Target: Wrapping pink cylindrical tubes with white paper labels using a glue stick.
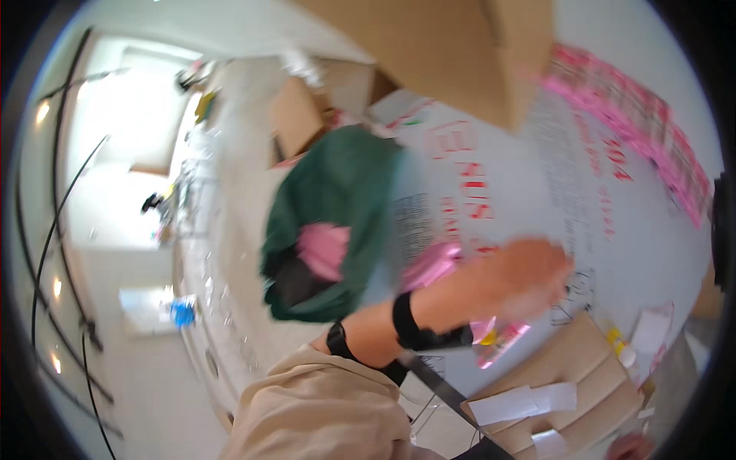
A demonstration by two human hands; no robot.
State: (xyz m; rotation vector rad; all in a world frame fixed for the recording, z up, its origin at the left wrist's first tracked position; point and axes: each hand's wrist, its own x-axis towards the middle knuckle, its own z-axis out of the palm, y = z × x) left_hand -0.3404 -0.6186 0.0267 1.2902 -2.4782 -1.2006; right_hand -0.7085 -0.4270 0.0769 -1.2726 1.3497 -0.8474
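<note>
Pink packets [497, 337] are being pinched, blurred, in the left hand [521, 280] at four o'clock above the white table [506, 207], more pink [323, 249] lying in the green bag [337, 215] at centre, so filling seems partly done; the right hand cannot be seen.

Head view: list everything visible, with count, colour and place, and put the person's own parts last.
Large brown cardboard box: one, top centre.
Dark green cloth bundle: one, centre, on the white table.
Pink plastic packets: several, blurred, by the cloth and under the hand.
Small brown cardboard box with white labels: one, lower right.
Pink label sheets: a strip, upper right.
Blue item: one, left floor, too blurred to name.
Right hand: blurred, over a pink packet; beige sleeve, black wrist straps.
</note>
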